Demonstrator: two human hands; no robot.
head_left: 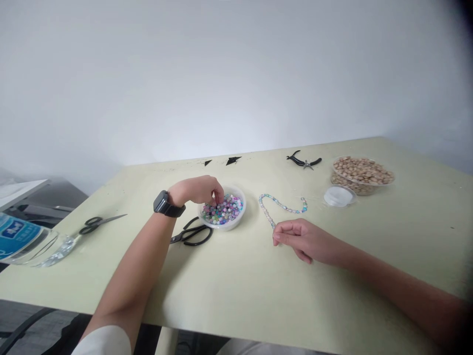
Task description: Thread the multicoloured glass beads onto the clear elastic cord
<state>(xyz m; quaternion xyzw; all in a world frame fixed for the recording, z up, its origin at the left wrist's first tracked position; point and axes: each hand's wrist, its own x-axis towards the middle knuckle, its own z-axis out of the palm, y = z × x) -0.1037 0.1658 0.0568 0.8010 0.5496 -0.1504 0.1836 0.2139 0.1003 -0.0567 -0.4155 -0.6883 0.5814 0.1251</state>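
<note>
While dipping bunched fingertips of the left hand (197,190) into the loose beads (223,212) in the white bowl (243,207), pinching the near end of the beaded strand (266,211) between thumb and forefinger of the right hand (303,239). Cannot tell whether gripping a bead in the left fingers, held narrow with tips partly hidden. Can follow the strand away from the right fingertips, bending across the tabletop (236,281) to the right of the bowl and curling at the far end. Wearing a black watch (161,202) on the left wrist. Can see black-handled shears (182,236) just beside the bowl, scissors (96,223) farther left, and a blue-labelled bottle (27,241) at the left edge. Also showing: a small white dish (338,196) right of the strand, a tub of tan pieces (364,171) behind it, black-handled pliers (295,159), and black scraps (232,160) near the wall.
</note>
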